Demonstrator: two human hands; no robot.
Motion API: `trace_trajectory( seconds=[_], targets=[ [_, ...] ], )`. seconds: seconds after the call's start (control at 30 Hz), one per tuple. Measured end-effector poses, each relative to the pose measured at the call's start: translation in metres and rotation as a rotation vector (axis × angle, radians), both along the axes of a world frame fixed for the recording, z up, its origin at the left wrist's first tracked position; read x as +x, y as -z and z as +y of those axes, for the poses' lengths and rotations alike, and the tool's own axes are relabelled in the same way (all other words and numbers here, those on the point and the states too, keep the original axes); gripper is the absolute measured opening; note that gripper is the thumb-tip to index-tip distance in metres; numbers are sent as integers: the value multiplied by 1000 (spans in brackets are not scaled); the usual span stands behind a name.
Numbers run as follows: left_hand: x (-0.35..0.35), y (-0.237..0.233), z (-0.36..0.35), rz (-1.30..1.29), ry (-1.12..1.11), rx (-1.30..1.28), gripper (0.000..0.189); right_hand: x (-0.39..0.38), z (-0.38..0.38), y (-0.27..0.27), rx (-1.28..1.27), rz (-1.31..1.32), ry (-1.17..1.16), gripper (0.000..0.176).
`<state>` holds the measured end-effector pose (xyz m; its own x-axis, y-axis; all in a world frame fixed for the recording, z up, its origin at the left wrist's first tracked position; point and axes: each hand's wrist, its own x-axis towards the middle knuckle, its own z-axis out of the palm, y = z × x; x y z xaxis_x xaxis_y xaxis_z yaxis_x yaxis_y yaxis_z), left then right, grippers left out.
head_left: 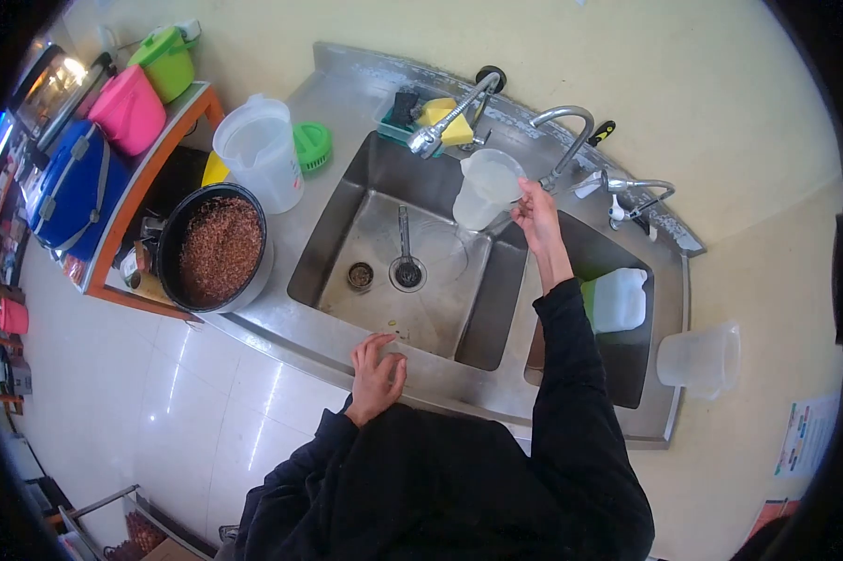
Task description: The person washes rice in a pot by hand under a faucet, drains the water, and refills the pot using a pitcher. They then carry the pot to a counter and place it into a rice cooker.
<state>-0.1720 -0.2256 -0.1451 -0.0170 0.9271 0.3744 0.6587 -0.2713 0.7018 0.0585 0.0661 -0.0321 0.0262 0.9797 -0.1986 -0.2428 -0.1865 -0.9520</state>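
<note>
Head view: one translucent white plastic jug (487,192) is pinched at its edge by the right hand (536,217) above the square stainless-steel basin (440,304), presumably containing any spill; the left hand (378,376), fingers loosely bent, apparently empty, hovers beside the front rim.

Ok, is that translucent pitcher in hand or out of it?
In hand: the right hand grips the pitcher at its side, at the sink.

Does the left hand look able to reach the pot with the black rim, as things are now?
Probably yes. The left hand looks empty by the big sink's front edge, and nothing seems to block the way to the pot, though the arm may need to stretch.
</note>
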Motion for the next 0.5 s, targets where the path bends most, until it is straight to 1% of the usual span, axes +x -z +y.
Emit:
trace_trajectory(
  seconds=[0.1,0.2,0.4,0.5],
  targets=[
    [0,-1,-1,8,-9,4,9,-18,0,-5,17,-37,-58,22],
    [2,0,-2,25,-23,8,9,-44,-2,-13,-18,-15,-110,23],
    [3,1,-4,30,-75,18,9,-89,-12,-14,-62,197,-186,24],
    [3,2,-4,20,-90,2,9,-93,-15,-10,-80,258,-160,25]
  ],
)
